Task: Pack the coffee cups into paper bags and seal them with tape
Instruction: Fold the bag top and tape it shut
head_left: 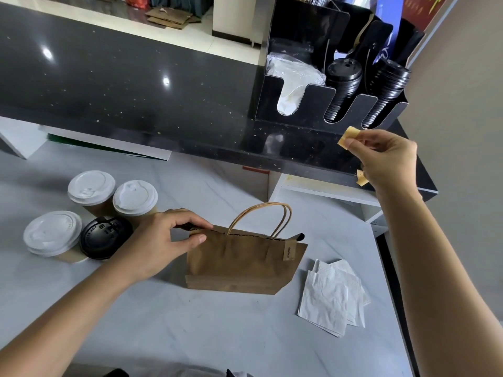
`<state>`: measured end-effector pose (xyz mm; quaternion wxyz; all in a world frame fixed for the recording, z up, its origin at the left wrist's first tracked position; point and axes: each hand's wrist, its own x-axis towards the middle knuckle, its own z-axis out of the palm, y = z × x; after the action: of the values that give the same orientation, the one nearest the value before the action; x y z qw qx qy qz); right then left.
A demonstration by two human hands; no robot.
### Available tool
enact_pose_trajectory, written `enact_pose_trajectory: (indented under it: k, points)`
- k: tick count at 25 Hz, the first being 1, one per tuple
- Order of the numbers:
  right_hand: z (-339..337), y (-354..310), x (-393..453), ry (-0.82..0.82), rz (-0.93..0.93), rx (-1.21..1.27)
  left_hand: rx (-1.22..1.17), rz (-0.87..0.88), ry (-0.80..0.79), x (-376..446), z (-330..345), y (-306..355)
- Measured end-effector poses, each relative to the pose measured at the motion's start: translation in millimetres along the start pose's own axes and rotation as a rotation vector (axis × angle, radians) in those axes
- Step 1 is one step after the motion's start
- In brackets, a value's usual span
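here, on marble counter (pixel 190 336), l hand (pixel 160 240) pinches bag (pixel 239 265), r hand (pixel 386 159) pinches tape (pixel 348 137).

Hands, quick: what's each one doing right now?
Left hand: pinching the top edge of the bag.
Right hand: pinching a piece of tape, raised above the bag.

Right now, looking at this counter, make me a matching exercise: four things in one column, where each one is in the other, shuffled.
Things
1. paper bag
2. tape piece
3. black-lidded cup
4. napkins

Places
A. pinched in the right hand
B. flat on the counter right of the bag
C. top held by the left hand
D. among three white-lidded cups

Pairs: 1-C, 2-A, 3-D, 4-B
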<state>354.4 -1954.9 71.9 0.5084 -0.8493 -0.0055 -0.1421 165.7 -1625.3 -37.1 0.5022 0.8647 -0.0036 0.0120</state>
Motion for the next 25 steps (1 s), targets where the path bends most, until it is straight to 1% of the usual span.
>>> enact_pose_trajectory:
  k: [8,12,17,20,25]
  points:
    - [11,-45,-60,-0.090,-0.100,0.157,-0.052,0.029,-0.064,-3,-4,0]
    - [18,-70,-96,-0.130,-0.154,0.200,-0.093,0.037,-0.031,-2,-5,-3]
    - [29,-96,-146,-0.156,-0.224,0.177,-0.125,0.069,0.022,0,-2,-8]
    - [46,-100,-172,-0.180,-0.203,0.183,-0.146,0.077,0.051,0,0,-10]
    - [81,-87,-215,-0.181,-0.139,0.180,-0.188,0.070,0.079,0,-2,-12]
